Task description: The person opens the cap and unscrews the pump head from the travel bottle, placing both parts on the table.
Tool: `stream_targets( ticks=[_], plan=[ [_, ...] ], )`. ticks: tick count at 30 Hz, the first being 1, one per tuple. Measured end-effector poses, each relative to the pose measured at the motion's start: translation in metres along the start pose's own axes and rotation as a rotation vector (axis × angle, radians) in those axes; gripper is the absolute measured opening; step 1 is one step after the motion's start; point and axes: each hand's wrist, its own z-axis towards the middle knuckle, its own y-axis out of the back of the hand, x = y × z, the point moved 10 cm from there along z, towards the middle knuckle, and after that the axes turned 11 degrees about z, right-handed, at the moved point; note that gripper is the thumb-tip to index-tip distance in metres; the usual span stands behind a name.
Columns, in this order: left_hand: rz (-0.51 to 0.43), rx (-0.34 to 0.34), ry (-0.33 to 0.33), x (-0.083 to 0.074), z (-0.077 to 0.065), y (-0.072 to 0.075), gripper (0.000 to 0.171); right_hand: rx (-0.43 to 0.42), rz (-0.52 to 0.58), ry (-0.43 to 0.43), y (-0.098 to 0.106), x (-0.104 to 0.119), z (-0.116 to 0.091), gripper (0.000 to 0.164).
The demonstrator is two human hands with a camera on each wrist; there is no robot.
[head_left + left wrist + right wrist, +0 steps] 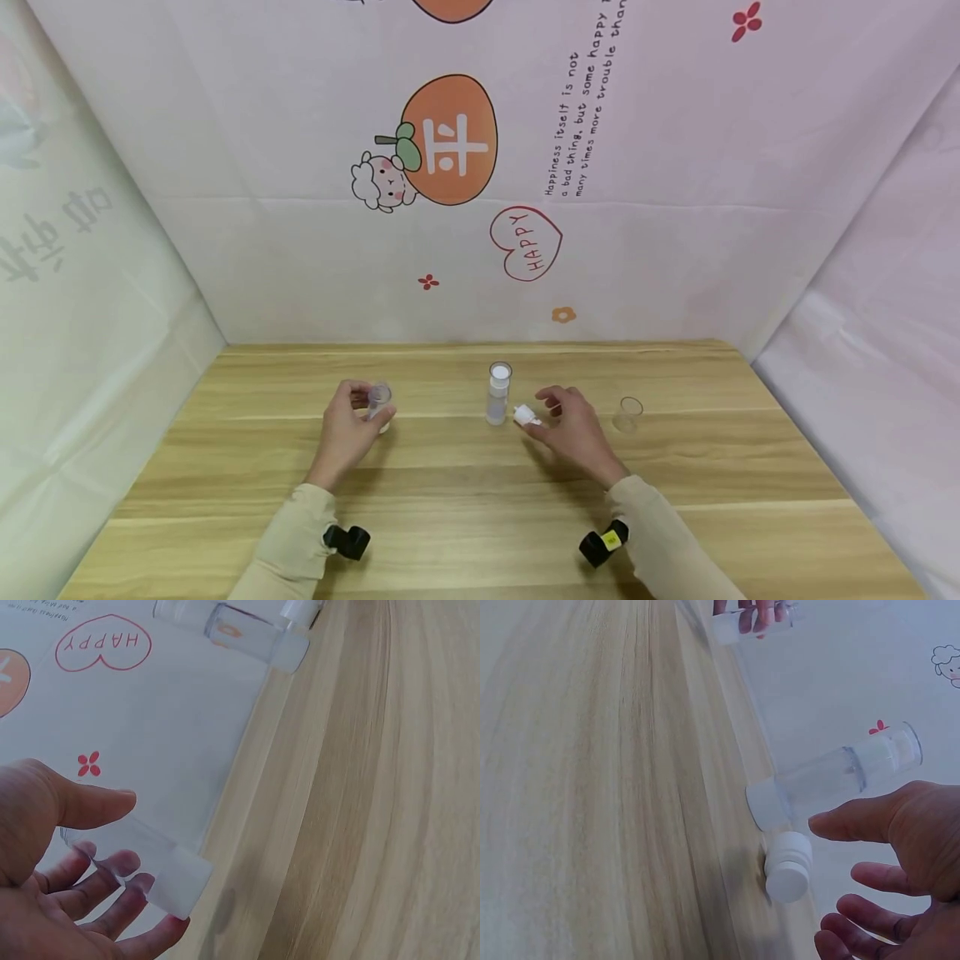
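My left hand [347,427] curls round a clear bottle [142,859] with a white base, thumb on one side and fingers on the other. In the left wrist view the fingers show through its clear wall. Near the middle of the table stands another clear bottle [497,406], with a white base and a clear cover over its white top. Beside it lies a small white stepped cap-like piece [787,866]. My right hand [576,429] hovers close to that piece with its fingers spread and loose. The right wrist view [922,847] shows a gap between them.
To the right of my right hand, a clear open-rimmed cover [628,415] stands on the wooden table [480,517]. A printed white cloth [300,275] rises behind the table's far edge, and more cloth hangs at both sides.
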Motion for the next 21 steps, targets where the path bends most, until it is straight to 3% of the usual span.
stream_targets(
  ticks=[10,21],
  plan=[
    [0.001,-0.039,0.106,0.020,0.002,0.014,0.048,0.012,0.007,0.015,0.007,0.007,-0.010,0.051],
    [0.022,-0.056,0.108,0.030,0.002,0.020,0.049,0.015,-0.003,0.039,0.009,0.010,-0.017,0.049]
  ],
)
